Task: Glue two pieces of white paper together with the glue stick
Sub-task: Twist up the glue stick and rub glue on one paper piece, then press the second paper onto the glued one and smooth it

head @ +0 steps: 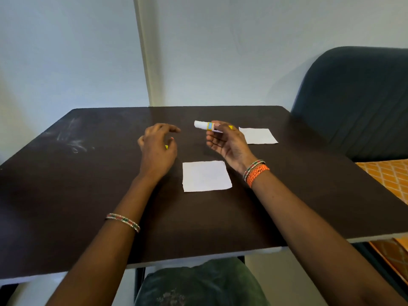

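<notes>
The right hand [227, 140] is raised above the dark tabletop [88, 195], its thumb and fingers pinching the glue stick [204, 125], which lies level with its white end pointing left. The left hand [157, 146] hovers just beside it with fingers loosely spread; a small yellow bit shows by its thumb, but I cannot tell whether the hand holds it. One white paper [206, 176] lies flat on the tabletop between the two wrists, near the person. The other white paper [259, 135] lies farther back to the right, partly behind the right hand. A dark chair [357, 102] stands past the tabletop's right corner.
</notes>
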